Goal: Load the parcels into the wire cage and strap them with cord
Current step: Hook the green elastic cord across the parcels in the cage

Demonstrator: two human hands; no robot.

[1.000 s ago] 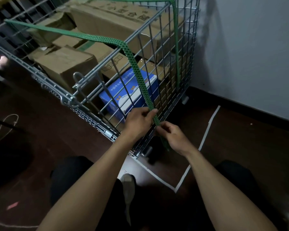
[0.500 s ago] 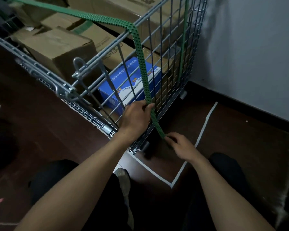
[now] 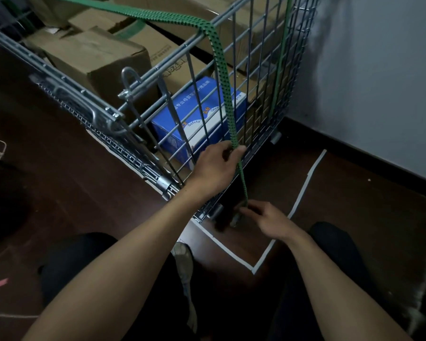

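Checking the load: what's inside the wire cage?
Inside the wire cage: brown cardboard parcels and, low at the front, a blue-and-white box. A green cord crosses the top. The cage floor and anything under the parcels are covered.

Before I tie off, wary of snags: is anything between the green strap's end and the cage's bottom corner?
Nothing visible. The right hand holds the green strap beside the bottom corner of the wire cage; underneath is dark.
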